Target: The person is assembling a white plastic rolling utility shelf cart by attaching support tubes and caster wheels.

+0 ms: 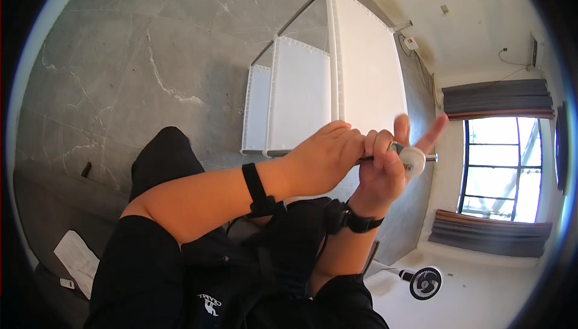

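Both hands meet in front of a wire-edged rack [301,94] with white shelf panels, which lies on its side. My right hand [385,175] pinches a caster wheel [412,161], pale and round with a metal bracket, between thumb and bent fingers, while two other fingers stretch out. Beside it my left hand [322,159] is closed, its fingertips close to the right hand's. A short dark rod [365,159] shows between the two hands. Whatever sits inside the left fist is hidden. Just behind the wheel a metal post end [432,157] pokes out.
A far metal post [295,17] runs along the rack's other side. White papers [77,258] and a small white object [67,283] lie at lower left. A fan [425,283] stands at lower right, and a window [501,169] with dark curtains is at right.
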Demonstrator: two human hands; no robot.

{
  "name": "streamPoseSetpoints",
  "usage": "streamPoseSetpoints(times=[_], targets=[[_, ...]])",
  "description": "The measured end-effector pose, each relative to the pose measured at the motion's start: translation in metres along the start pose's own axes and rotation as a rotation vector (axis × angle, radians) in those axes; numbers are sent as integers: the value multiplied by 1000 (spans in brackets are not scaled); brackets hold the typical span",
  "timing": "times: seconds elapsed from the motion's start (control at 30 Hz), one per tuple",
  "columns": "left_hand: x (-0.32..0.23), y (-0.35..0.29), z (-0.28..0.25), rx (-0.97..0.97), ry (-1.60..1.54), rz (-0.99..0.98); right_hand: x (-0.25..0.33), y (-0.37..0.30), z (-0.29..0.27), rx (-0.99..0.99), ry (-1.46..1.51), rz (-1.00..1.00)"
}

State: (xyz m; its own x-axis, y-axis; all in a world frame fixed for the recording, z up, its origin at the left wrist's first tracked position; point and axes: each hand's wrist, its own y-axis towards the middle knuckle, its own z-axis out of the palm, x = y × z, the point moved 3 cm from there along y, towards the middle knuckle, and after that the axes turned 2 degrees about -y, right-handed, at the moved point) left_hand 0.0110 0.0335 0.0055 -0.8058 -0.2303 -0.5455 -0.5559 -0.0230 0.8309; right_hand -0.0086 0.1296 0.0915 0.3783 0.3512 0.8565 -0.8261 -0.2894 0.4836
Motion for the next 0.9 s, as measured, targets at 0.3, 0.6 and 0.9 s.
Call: streamPoseSetpoints(times=[0.3, 0.6, 0.9], targets=[[2, 1, -2, 37, -33, -45, 6, -27, -36, -258, -476, -156], [3, -1, -3, -1, -75, -61, 15, -35, -4, -288, -1016, -196], [3, -3, -2, 9, -86, -98, -21, -39, -30, -256, -292, -179]])
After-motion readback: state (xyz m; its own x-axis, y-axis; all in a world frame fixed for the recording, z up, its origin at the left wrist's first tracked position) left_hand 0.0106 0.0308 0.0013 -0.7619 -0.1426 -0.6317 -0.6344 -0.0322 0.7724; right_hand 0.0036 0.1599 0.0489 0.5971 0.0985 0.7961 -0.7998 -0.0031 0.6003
